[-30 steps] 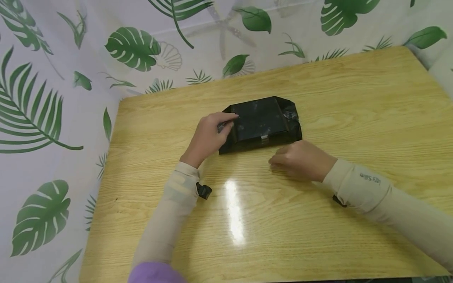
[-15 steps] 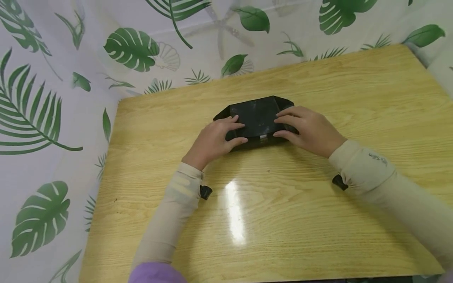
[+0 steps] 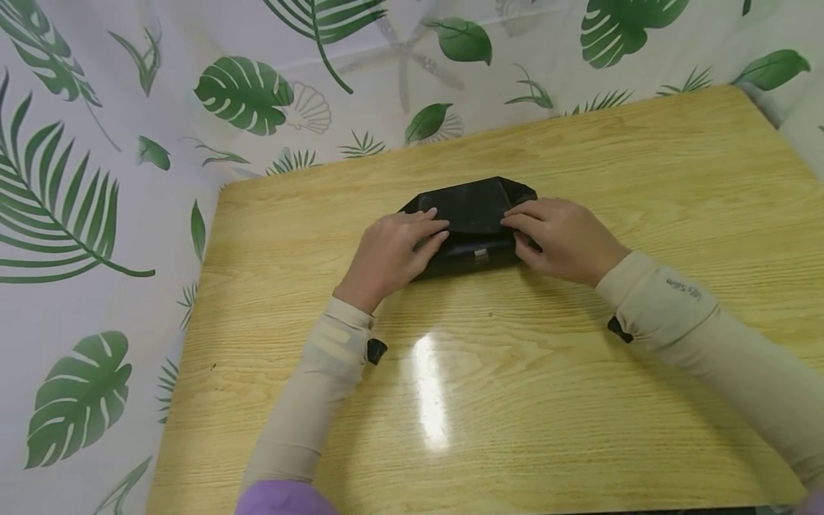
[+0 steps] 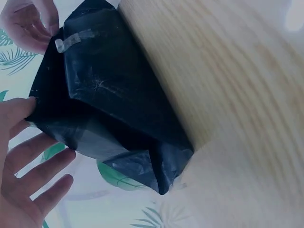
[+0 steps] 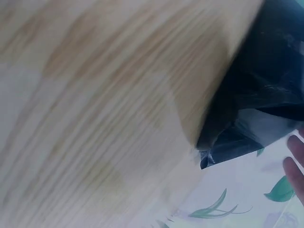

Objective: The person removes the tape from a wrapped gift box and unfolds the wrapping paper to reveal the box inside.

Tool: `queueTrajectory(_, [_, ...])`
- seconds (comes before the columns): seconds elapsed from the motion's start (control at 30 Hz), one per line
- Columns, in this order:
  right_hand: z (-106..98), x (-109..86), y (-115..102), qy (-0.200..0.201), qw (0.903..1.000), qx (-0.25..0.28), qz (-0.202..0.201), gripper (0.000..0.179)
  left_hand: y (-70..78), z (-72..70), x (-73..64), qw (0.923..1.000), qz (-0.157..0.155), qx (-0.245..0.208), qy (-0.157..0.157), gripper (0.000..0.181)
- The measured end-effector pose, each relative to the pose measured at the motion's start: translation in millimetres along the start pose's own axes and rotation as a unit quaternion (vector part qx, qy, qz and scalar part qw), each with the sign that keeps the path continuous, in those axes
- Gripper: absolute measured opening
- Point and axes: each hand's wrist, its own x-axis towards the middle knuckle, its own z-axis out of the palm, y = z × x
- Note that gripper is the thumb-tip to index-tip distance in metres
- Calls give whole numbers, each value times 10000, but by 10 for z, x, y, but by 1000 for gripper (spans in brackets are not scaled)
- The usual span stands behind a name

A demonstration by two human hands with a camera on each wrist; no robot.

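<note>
A black plastic-wrapped package (image 3: pixel 473 204), box-shaped with folded ends, lies on the wooden table. Its top flap stands raised along the near edge, showing a dark gap above the front side, which carries a small strip of clear tape (image 4: pixel 75 41). At the flap's left part, my left hand (image 3: pixel 389 254) pinches the edge, thumb inside and fingers spread behind it, as the left wrist view shows. My right hand (image 3: pixel 573 239) pinches the same edge toward the right. Only some fingertips (image 5: pixel 295 166) of that hand appear in the right wrist view, beside the package's folded end.
The wood-grain table (image 3: pixel 489 400) extends around the package on all sides. Behind it and to the left hangs a white cloth (image 3: pixel 360 50) printed with green leaves. A black strap end (image 3: pixel 376 350) sticks out at the left wrist.
My right hand has come up from the table in front of the package to its flap. My left hand has shifted along the flap, and the flap's near edge has lifted from the front side.
</note>
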Motion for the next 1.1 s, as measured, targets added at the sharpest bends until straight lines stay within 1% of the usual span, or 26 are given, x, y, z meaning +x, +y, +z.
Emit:
queueTrajectory(0.07, [0, 0, -1, 43, 9999, -121, 38, 30, -2, -9, 17, 9998, 103, 36, 185, 25])
queueTrajectory(0.13, [4, 4, -1, 93, 9996, -229, 164, 30, -2, -19, 26, 9994, 152, 99, 311, 24])
queueTrajectory(0.27, [10, 12, 1, 231, 9977, -389, 498, 27, 8, -36, 32, 9987, 186, 189, 438, 22])
queueTrajectory(0.4, [2, 21, 5, 407, 9960, -493, 626, 26, 20, -63, 55, 9976, 186, 331, 579, 21])
queueTrajectory(0.47, [-12, 29, 12, 503, 9953, -464, 678, 27, 17, -86, 78, 9970, 161, 412, 635, 22])
queueTrajectory(0.57, [-42, 47, 37, 650, 9931, -407, 885, 27, -7, -127, 121, 9963, 88, 494, 694, 24])
queueTrajectory(0.77, [-108, 125, 183, 852, 9849, -250, 1487, 21, -103, -230, 196, 9943, -271, 500, 899, 25])
queueTrajectory(0.87, [-130, 185, 263, 877, 9805, -123, 1756, 19, -164, -262, 250, 9925, -505, 501, 991, 23])
queueTrajectory(0.93, [-137, 224, 290, 837, 9786, 34, 1880, 19, -186, -266, 283, 9916, -572, 445, 1067, 21])
queueTrajectory(1.0, [-136, 252, 300, 732, 9770, 165, 1995, 20, -182, -258, 302, 9908, -555, 422, 1163, 20])
queueTrajectory(1.1, [-122, 281, 310, 581, 9749, 215, 2140, 24, -156, -218, 316, 9905, -367, 356, 1277, 19])
